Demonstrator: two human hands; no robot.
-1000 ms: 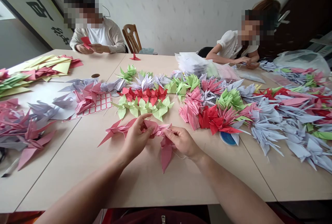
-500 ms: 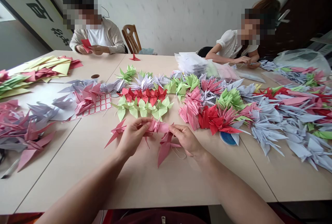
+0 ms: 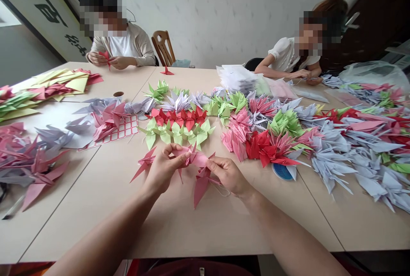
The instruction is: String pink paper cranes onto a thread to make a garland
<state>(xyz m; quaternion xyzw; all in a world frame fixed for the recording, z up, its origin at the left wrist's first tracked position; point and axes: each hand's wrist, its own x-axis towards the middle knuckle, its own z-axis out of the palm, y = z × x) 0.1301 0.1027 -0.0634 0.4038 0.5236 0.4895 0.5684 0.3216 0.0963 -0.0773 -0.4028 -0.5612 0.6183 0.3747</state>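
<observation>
Between my two hands a pink paper crane (image 3: 196, 158) is held with its wings spread out flat. My left hand (image 3: 166, 166) pinches the left wing, thumb in front. On the right wing's end, the fingertips of my right hand (image 3: 228, 174) are closed. Below it, a second pink crane (image 3: 201, 187) lies on the table near my right hand, a loop of pale string (image 3: 222, 190) beside it. Another pink crane (image 3: 144, 164) rests left of my left hand. Just beyond are a row of light green cranes (image 3: 177, 133) and a row of red cranes (image 3: 178, 117).
Bunches of lavender, pink, red and green cranes (image 3: 333, 148) cover the right side. More cranes (image 3: 41, 156) and a red-and-white grid sheet (image 3: 117, 132) lie left. One person (image 3: 120, 50) folds red paper; another person (image 3: 290, 56) works at far right. A blue disc (image 3: 282, 171) lies under cranes.
The crane in my hands has tipped, its wings now spread flatter, with my left thumb farther over its wing. Across the table, the red paper in the person's hands has changed to an opened, winged shape.
</observation>
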